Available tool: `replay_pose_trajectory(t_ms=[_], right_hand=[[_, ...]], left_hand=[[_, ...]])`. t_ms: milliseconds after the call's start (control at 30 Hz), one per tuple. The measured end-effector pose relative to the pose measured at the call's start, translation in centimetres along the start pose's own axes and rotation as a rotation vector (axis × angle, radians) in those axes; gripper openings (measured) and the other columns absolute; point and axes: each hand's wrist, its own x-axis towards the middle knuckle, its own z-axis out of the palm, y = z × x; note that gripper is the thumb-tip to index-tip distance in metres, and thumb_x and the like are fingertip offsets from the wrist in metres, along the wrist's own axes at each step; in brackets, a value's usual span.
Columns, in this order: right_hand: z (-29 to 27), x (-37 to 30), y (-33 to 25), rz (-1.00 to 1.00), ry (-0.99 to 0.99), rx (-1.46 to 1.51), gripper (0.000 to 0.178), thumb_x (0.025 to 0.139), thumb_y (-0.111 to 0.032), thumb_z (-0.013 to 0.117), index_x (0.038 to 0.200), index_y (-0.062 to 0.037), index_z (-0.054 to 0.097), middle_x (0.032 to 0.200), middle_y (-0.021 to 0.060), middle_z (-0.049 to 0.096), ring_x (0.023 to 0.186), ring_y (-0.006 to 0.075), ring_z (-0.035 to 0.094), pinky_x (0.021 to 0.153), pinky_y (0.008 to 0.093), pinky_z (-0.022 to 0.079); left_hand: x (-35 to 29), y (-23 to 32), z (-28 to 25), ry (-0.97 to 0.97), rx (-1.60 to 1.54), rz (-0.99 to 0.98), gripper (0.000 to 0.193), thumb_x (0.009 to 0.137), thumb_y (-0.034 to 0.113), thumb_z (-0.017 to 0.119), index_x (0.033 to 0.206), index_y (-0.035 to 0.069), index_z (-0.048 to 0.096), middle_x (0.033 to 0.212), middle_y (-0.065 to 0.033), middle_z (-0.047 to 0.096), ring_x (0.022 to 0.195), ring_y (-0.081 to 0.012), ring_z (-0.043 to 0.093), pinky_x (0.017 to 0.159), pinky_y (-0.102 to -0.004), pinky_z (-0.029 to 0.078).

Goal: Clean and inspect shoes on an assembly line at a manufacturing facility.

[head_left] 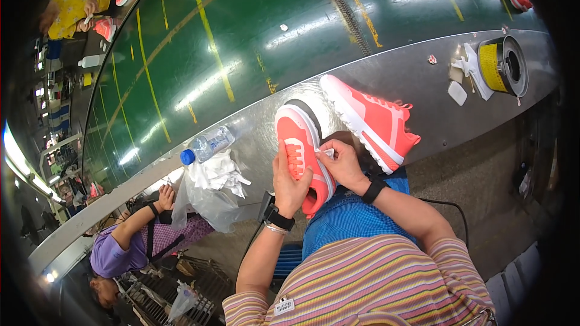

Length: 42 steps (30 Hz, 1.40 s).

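A coral-pink sneaker with white laces and sole is tilted toe-up over the near edge of the metal ledge. My left hand is wrapped around its side, fingers by the laces. On the opposite side, my right hand pinches a small white cloth scrap against the shoe's upper, near the sole line. The matching coral sneaker lies just right of the held shoe, its white sole facing toward it and its heel out past the ledge.
Beyond the metal ledge runs a green belt. A clear bottle, white cloth scraps and a plastic bag sit left. A yellow-labelled tin stands right. A person in purple is at the left.
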Motion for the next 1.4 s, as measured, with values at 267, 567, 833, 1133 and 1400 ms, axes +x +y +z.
replay_pose_trajectory(t_ms=[267, 567, 833, 1133, 1400], right_hand=[[-0.2, 0.2, -1.2, -0.046, 0.011, -0.031, 0.016, 0.076, -0.015, 0.066, 0.082, -0.0011, 0.059, 0.070, 0.0138, 0.061, 0.062, 0.0236, 0.060, 0.057, 0.0323, 0.046], [-0.2, 0.2, -0.8, -0.064, -0.001, -0.050, 0.015, 0.076, -0.015, 0.066, 0.082, -0.0020, 0.061, 0.064, 0.0067, 0.059, 0.055, 0.0107, 0.051, 0.052, 0.0260, 0.041], [-0.1, 0.5, -1.1, -0.007, -0.040, -0.021, 0.017, 0.076, -0.015, 0.066, 0.083, -0.0012, 0.060, 0.072, 0.0141, 0.062, 0.065, 0.0223, 0.061, 0.060, 0.0318, 0.046], [0.2, 0.7, -1.7, -0.047, -0.080, -0.046, 0.015, 0.077, -0.013, 0.064, 0.083, -0.0010, 0.058, 0.071, 0.0121, 0.061, 0.066, 0.0193, 0.060, 0.062, 0.0309, 0.046], [-1.4, 1.2, 1.9, -0.035, -0.184, 0.037, 0.009, 0.084, -0.009, 0.060, 0.081, -0.0042, 0.053, 0.069, -0.0029, 0.049, 0.060, 0.0044, 0.043, 0.053, 0.0189, 0.036]], left_hand=[[0.0, -0.1, 0.2, 0.005, -0.006, 0.001, 0.078, 0.072, 0.010, 0.065, 0.138, 0.002, 0.024, 0.117, -0.0195, 0.045, 0.106, -0.0286, 0.050, 0.090, -0.0358, 0.041], [-0.2, 0.4, 0.0, 0.012, -0.010, -0.013, 0.078, 0.072, 0.009, 0.064, 0.138, 0.001, 0.024, 0.117, -0.0191, 0.045, 0.105, -0.0277, 0.050, 0.089, -0.0353, 0.042], [-0.4, -0.5, 0.2, -0.013, -0.100, -0.037, 0.081, 0.072, 0.010, 0.064, 0.139, 0.001, 0.020, 0.116, -0.0218, 0.042, 0.105, -0.0331, 0.049, 0.089, -0.0364, 0.042], [-0.2, -0.9, -0.4, 0.076, -0.114, 0.046, 0.076, 0.071, 0.010, 0.064, 0.136, 0.001, 0.026, 0.115, -0.0223, 0.045, 0.106, -0.0359, 0.047, 0.092, -0.0383, 0.039], [0.6, -2.9, 2.6, 0.081, -0.193, 0.011, 0.080, 0.072, 0.020, 0.063, 0.139, 0.005, 0.022, 0.124, -0.0257, 0.041, 0.115, -0.0398, 0.041, 0.098, -0.0387, 0.036]])
